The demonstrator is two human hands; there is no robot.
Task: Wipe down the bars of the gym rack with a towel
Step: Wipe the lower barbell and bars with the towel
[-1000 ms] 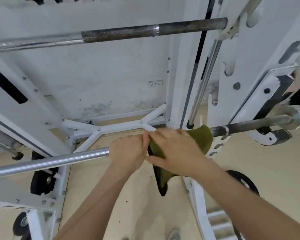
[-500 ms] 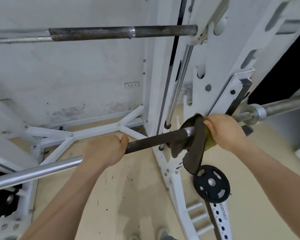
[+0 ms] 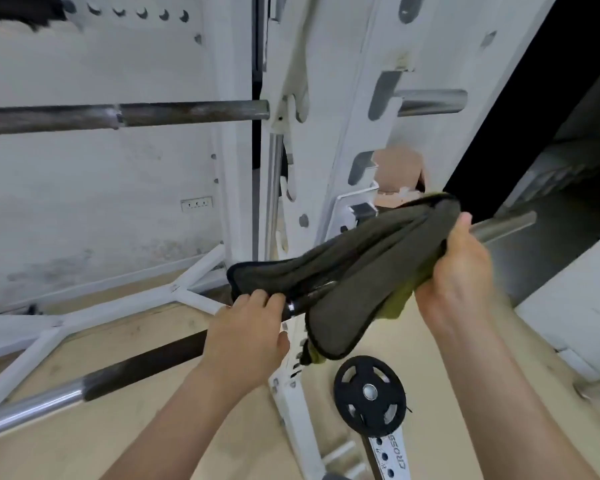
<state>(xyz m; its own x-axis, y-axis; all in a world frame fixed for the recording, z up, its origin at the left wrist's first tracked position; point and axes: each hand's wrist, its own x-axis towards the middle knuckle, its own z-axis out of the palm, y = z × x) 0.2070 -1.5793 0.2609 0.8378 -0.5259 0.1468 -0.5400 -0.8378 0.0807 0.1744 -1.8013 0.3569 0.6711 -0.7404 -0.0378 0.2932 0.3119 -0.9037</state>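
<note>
A dark olive towel [image 3: 354,268] with black trim is draped over the lower barbell [image 3: 136,370], which slants from lower left up to its bare sleeve end [image 3: 506,225] at the right. My right hand [image 3: 461,271] grips the bunched right end of the towel around the bar. My left hand [image 3: 250,334] is wrapped on the bar just left of the towel, fingers touching its trimmed left edge. A second, rusty bar [image 3: 125,116] rests higher up in the white rack upright [image 3: 329,140].
A black weight plate [image 3: 369,396] hangs on a peg low on the rack, below the towel. White floor braces [image 3: 118,306] cross the tan floor at the left. A grey wall with a socket stands behind. A dark opening lies at the right.
My right hand has slid the towel rightward along the lower bar, out toward its sleeve. My left hand followed to the right along the bar, and the view has turned right.
</note>
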